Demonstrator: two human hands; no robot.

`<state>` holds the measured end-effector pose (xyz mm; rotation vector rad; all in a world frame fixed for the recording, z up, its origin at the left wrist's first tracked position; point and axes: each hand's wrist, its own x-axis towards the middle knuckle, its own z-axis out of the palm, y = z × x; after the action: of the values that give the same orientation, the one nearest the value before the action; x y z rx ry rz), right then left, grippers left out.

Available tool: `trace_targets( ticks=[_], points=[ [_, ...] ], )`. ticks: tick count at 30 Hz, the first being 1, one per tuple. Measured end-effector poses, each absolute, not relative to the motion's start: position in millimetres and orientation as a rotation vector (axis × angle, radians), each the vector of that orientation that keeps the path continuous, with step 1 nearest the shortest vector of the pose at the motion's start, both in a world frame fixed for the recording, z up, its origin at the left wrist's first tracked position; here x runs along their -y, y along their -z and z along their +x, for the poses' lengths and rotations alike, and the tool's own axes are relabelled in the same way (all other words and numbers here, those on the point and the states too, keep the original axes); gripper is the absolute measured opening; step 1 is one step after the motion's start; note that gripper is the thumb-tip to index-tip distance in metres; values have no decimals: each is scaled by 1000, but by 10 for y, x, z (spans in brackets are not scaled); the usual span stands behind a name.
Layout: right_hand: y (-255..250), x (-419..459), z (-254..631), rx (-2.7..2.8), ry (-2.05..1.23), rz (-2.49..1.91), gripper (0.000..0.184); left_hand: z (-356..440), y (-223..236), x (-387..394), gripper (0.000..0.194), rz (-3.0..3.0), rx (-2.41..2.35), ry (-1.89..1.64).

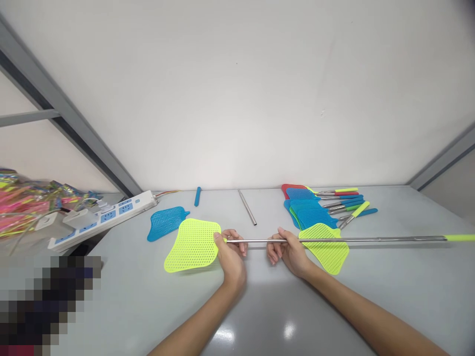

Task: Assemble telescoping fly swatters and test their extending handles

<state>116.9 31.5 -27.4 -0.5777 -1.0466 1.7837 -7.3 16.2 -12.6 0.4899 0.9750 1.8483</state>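
Note:
A yellow-green fly swatter (195,245) with a long, extended metal rod is held level above the table. My left hand (232,257) pinches it where the perforated head joins the rod. Farther along, my right hand (289,251) is closed around the rod, thumb on top. The rod runs right to a yellow-green handle (460,238) at the frame edge. Beyond my left hand lie a loose blue swatter head (167,222) and a blue handle (197,196). A bare metal tube (247,207) rests near the middle. Another yellow-green swatter (330,257) lies behind the rod, by my right hand.
A pile of red, blue and green swatters (311,210) with short rods sits at the back right. On the left are a white power strip (107,217) with plugs and a heap of colourful wrapped items (33,205). A white wall (237,99) rises behind the grey table (148,296).

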Motion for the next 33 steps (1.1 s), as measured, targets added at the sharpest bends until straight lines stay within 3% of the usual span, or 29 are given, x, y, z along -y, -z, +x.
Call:
trace_targets(
  ticks=[33],
  points=[
    [227,-282,1179,1051,-1804,-555,50,-70,106,-117,47,773,-986,-1683]
  ],
)
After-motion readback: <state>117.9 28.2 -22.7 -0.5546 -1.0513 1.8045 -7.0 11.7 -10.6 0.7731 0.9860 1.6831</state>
